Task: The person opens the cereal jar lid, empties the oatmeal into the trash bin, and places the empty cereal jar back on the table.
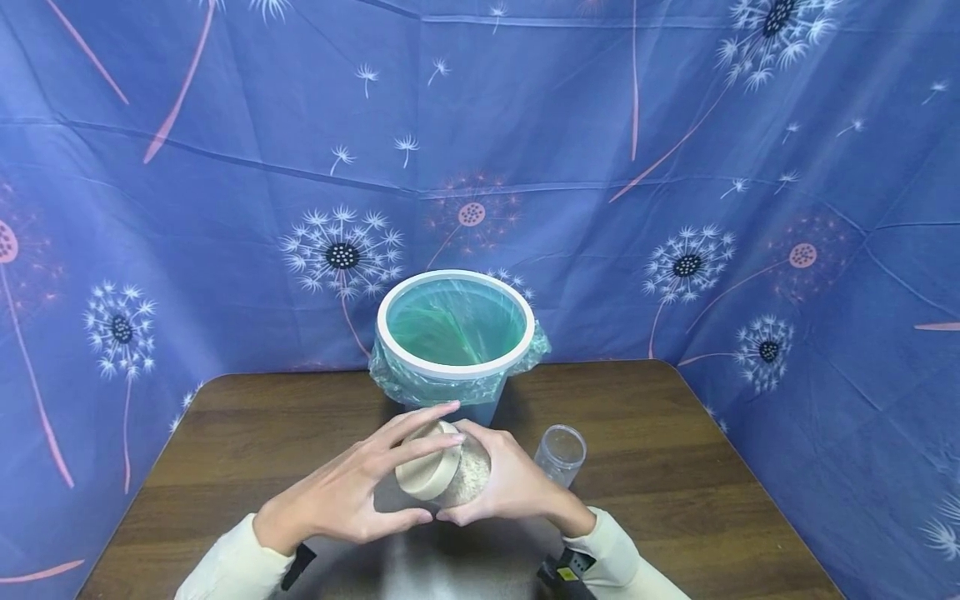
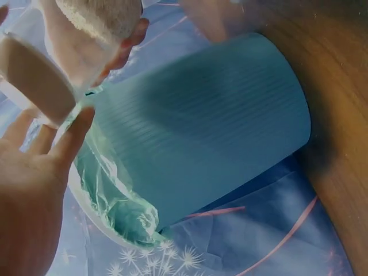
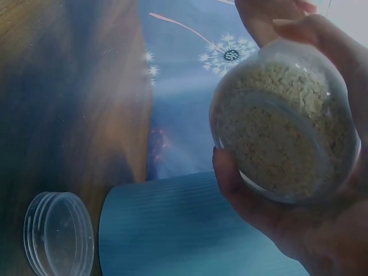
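While the right hand grips the jar, left hand pinching its beige lid, jar between both.

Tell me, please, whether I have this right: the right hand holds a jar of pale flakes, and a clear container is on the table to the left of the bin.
Not quite: the clear container is on the table to the right of the bin, as the head view shows. The right hand does hold the jar of pale flakes.
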The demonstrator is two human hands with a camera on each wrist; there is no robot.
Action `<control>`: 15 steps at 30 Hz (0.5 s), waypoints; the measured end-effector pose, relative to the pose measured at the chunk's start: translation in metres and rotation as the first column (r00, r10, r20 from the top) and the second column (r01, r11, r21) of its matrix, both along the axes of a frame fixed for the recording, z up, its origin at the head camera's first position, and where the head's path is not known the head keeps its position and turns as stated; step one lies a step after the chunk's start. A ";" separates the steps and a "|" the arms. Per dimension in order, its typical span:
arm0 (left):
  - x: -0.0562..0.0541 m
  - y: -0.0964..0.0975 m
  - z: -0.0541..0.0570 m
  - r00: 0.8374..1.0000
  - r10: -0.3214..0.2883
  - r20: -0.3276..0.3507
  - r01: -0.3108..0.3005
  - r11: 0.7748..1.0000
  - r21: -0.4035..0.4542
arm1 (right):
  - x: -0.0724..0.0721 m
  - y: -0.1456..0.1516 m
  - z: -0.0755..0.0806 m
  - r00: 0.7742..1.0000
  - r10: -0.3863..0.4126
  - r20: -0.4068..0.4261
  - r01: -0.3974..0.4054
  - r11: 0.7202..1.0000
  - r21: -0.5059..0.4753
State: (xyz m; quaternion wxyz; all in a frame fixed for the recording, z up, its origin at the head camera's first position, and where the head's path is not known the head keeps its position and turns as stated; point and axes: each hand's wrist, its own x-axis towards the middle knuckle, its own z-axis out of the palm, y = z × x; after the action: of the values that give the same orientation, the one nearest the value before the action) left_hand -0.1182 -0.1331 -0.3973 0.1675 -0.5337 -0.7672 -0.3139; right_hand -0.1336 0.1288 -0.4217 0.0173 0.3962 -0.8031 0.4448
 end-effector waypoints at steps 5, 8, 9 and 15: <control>0.000 0.000 0.002 1.000 -0.016 -0.011 0.016 0.999 -0.037 | 0.000 0.002 0.001 0.998 0.036 0.044 -0.036 0.999 0.020; -0.002 -0.001 0.001 0.999 -0.026 -0.022 0.025 1.000 -0.015 | 0.000 0.001 0.001 0.997 0.040 0.059 -0.041 0.999 0.025; -0.002 -0.001 0.001 0.999 -0.029 -0.026 0.029 1.000 -0.005 | 0.000 0.001 0.001 0.997 0.037 0.062 -0.038 0.999 0.028; -0.005 -0.003 -0.001 0.999 -0.030 -0.038 0.031 0.999 0.028 | -0.001 0.000 0.001 0.999 0.027 0.032 -0.029 0.999 0.046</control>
State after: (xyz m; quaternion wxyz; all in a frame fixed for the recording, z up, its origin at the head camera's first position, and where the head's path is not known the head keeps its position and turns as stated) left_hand -0.1234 -0.1359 -0.3982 0.1845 -0.5487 -0.7510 -0.3175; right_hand -0.1347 0.1291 -0.4207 -0.0105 0.4007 -0.8077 0.4324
